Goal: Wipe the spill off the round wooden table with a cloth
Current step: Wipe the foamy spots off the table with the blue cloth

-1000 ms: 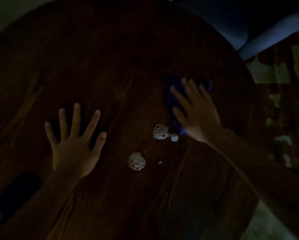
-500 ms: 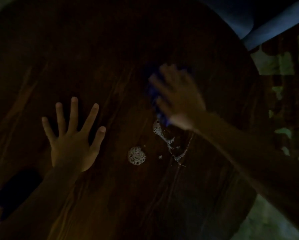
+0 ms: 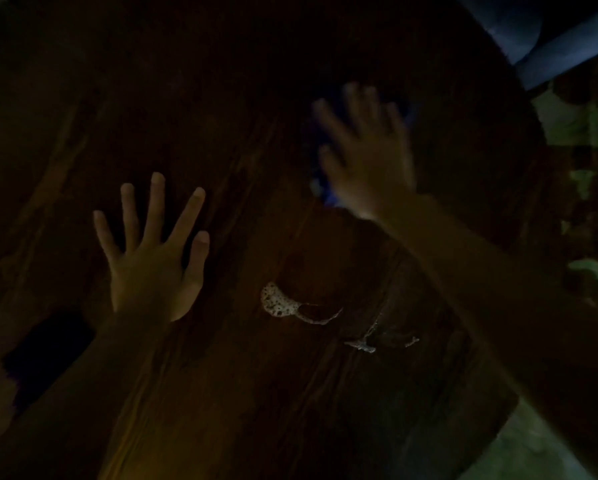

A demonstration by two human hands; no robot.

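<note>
Head view, dim. Round wooden table (image 3: 221,393) dark, streaked grain. Foamy white spill (image 3: 278,303) near table centre, thin smeared trail (image 3: 363,344) right of it. My left hand (image 3: 152,268) flat left of spill, fingers splayed. My right hand (image 3: 370,161) blurred, beyond spill, fingers spread, pressing on blue cloth (image 3: 320,188).

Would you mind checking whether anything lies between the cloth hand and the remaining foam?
Nothing visible does. Bare round wooden table separates the right hand, flat on the blue cloth, from the white foamy spill. The left hand rests off to the side.
</note>
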